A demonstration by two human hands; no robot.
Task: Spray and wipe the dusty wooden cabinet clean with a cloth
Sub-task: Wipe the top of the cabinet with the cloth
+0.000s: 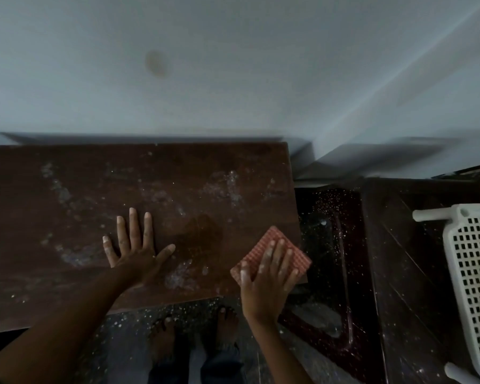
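Observation:
The dark brown wooden cabinet top (pixel 67 217) fills the left and middle of the view, streaked with white dust and a damp patch near its right end. My left hand (pixel 135 245) lies flat on the wood with fingers spread, holding nothing. My right hand (pixel 272 275) presses a folded red-and-white checked cloth (pixel 272 242) onto the cabinet's front right corner. White dust coats my fingers. No spray bottle is in view.
A pale wall (pixel 233 65) rises behind the cabinet. Right of it stands a dark glossy piece of furniture (pixel 399 259) speckled with dust, with a white plastic basket (pixel 471 273) at the far right. My bare feet (pixel 194 328) stand on a speckled floor below the cabinet edge.

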